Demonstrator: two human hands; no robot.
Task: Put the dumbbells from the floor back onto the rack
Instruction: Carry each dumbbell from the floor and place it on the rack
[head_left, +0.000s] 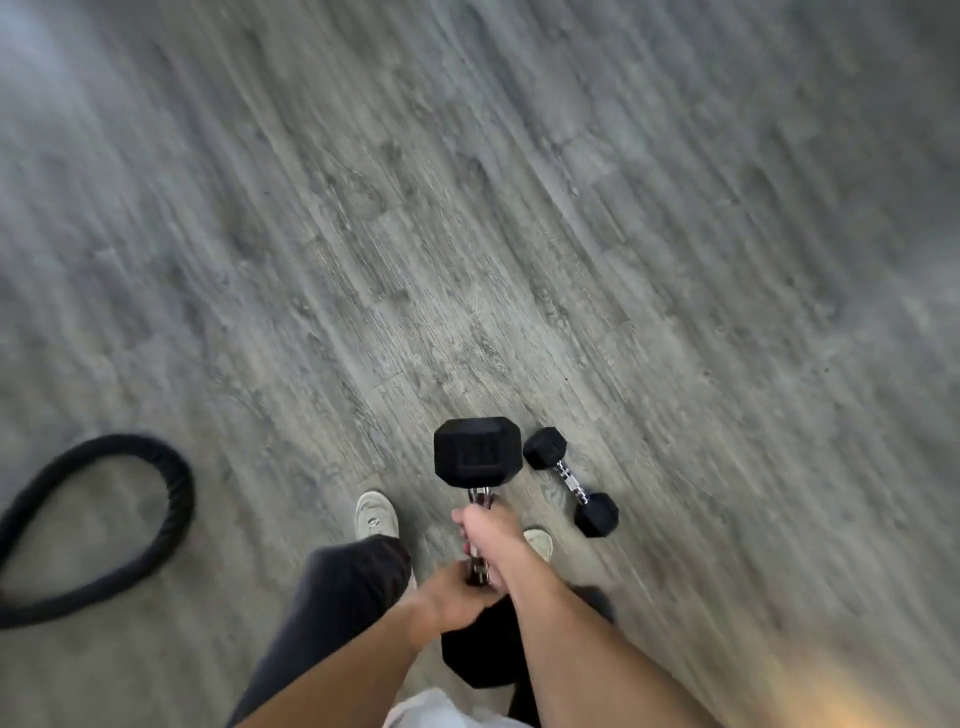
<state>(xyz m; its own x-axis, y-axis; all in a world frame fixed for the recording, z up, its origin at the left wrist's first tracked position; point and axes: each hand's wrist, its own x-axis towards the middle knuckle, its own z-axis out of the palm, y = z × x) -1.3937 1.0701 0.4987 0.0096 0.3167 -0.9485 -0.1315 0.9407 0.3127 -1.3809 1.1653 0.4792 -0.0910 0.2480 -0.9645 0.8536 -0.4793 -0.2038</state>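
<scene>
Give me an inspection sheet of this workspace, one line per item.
Surface: grey wood-look floor, blurred by motion.
Job's things: large dumbbell lifted off the floor by its handle; small dumbbell lying on the floor beside it; rack not in view.
Clutter: nothing seen.
Grippers: left hand and right hand both grip the large dumbbell's handle.
Cables: thick black rope looped on the floor at left.
Surroundings: two pale shoes, dark trousers.
</scene>
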